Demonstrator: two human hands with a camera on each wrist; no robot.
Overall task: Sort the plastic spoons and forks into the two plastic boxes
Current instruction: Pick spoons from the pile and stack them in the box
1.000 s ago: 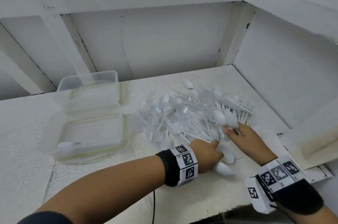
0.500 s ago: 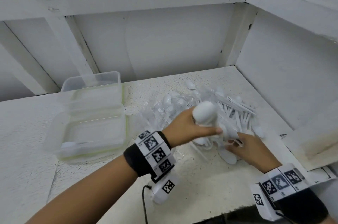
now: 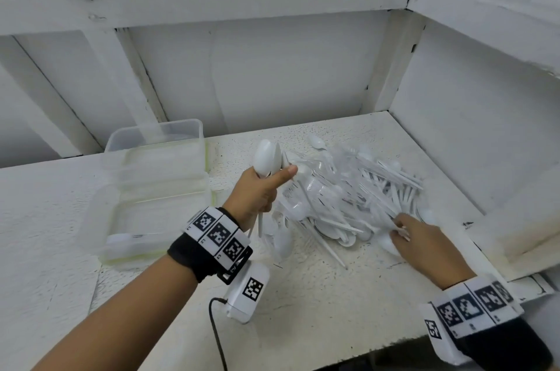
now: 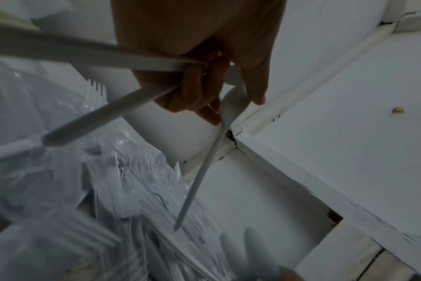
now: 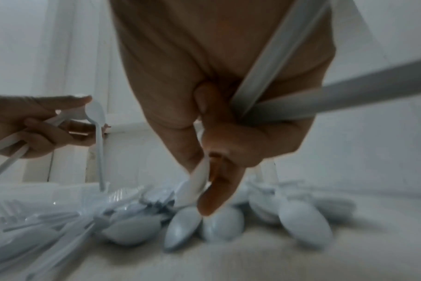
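The white table (image 3: pixel 303 304) sits in a corner with white walls all around. On the left side of it are two clear plastic boxes (image 3: pixel 157 189), one behind the other, touching. In the middle is a big messy pile of spoons and forks (image 3: pixel 348 198), all white or clear.

The left hand (image 3: pixel 257 192) is up in the air between the boxes and the pile. Its fingers are curled tight around a bunch of white spoons (image 3: pixel 266 158), with the thumb pressed on top. The round ends stick up above the fist and the handles poke out below. In the left wrist view one more spoon hangs down from the fingertips.

A second ago this hand was low on the table at the near edge of the pile. Half a second ago it had lifted the spoons. Now it is higher and a bit closer to the boxes.

The right hand (image 3: pixel 424 240) is down at the right edge of the pile, about where it was before. Its thumb and a finger pinch a white spoon, and two handles are tucked in its palm.
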